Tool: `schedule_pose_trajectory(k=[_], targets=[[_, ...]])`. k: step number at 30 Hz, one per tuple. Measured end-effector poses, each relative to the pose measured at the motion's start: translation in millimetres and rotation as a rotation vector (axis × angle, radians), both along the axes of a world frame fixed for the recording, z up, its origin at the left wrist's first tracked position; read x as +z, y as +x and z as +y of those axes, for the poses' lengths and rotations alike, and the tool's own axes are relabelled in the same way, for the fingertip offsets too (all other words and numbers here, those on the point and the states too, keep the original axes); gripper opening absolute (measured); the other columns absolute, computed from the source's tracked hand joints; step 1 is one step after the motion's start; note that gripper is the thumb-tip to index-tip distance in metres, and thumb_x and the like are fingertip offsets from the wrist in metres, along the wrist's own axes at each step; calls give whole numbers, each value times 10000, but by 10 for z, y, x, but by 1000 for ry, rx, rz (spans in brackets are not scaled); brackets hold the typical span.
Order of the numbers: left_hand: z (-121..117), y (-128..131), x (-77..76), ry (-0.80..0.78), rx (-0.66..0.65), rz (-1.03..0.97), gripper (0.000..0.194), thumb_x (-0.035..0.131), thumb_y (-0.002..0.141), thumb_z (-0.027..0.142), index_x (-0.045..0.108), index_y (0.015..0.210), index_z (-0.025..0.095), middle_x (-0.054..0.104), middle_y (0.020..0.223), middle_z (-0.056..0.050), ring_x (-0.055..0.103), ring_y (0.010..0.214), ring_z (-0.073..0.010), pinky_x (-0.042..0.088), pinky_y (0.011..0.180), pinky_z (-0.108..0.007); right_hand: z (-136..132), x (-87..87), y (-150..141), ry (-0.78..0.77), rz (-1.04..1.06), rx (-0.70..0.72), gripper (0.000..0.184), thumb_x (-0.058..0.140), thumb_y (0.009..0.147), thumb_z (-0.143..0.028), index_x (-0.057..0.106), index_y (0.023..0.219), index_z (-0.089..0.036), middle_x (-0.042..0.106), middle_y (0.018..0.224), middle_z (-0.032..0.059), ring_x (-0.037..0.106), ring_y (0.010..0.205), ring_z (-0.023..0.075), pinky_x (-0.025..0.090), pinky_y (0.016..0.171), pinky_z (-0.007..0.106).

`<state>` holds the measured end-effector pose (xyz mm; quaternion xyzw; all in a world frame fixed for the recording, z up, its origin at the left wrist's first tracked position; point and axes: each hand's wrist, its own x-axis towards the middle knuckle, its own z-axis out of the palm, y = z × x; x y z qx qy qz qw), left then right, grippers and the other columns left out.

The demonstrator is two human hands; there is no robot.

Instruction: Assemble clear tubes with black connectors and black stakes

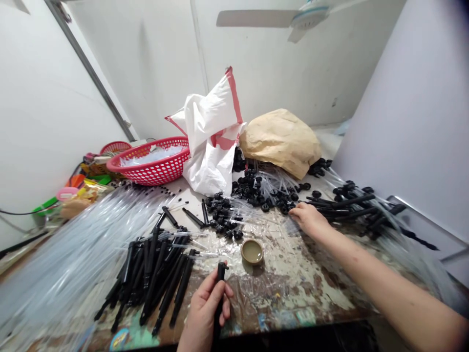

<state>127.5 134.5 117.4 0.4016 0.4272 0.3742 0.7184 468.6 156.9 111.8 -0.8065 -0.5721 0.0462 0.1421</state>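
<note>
Left hand: my left hand [205,308] is wrapped around a black plastic tube [221,272], thumb and fingers closed on its shaft, the small side nozzle poking out above them.
Tube position: tilted slightly off upright, close to the front table edge, nearer me than the small bowl [252,262] and to its left.
Right hand: my right hand [309,218] reaches forward, its fingertips drawn together at the edge of the black round fittings [264,193]. From my view I can't tell whether they pinch one.
Bowl risk: it holds liquid and sits uncovered between my hands; a low sweep of the right forearm or a knock from the tube could spill it over the tabletop [289,288].
Fittings risk: they look tangled with thin clear tubing, so pulling one out could drag others along or bend its stem.
Tube pile risk: the stacked black tubes [157,274] lie loosely crossed beside my left hand, and I judge a bump could roll some off the front.
Lettering: I can't read any brand or label; the blue sticker [119,339] and yellow wrapper [90,190] are too small or blurred.
</note>
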Motion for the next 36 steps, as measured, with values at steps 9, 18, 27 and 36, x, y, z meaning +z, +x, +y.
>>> schedule_pose_trajectory(k=[9, 18, 27, 36], targets=[[-18, 31, -27, 6, 68, -18, 470, 725, 663, 395, 649, 1078, 187, 591, 624, -7, 420, 397, -37, 235, 342, -136, 112, 50, 10, -35, -37, -33, 106, 559, 777, -181, 659, 749, -207, 580, 920, 89, 476, 947, 239, 372, 698, 295], [-2, -15, -9, 24, -24, -42, 397, 648, 763, 362, 626, 1117, 183, 591, 689, -14, 446, 449, -46, 273, 377, -149, -135, 437, -442, 39, 283, 124, 264, 329, 904, -363, 545, 900, -212, 587, 686, -15, 538, 649, 137, 425, 620, 248], [-8, -52, -62, 37, -63, -125, 389, 597, 813, 334, 583, 1174, 189, 596, 736, -15, 498, 487, -57, 340, 408, -161, -277, 297, -1040, 168, 270, 515, 184, 490, 848, -232, 662, 875, -174, 621, 819, 68, 569, 769, 181, 424, 702, 298], [-11, -60, -62, 24, -85, -105, 473, 618, 795, 328, 520, 1225, 156, 591, 744, -17, 491, 484, -53, 289, 353, -144, -280, 303, -1190, 142, -244, 516, 144, 526, 830, -140, 645, 802, -216, 624, 783, 18, 541, 776, 170, 259, 689, 313]])
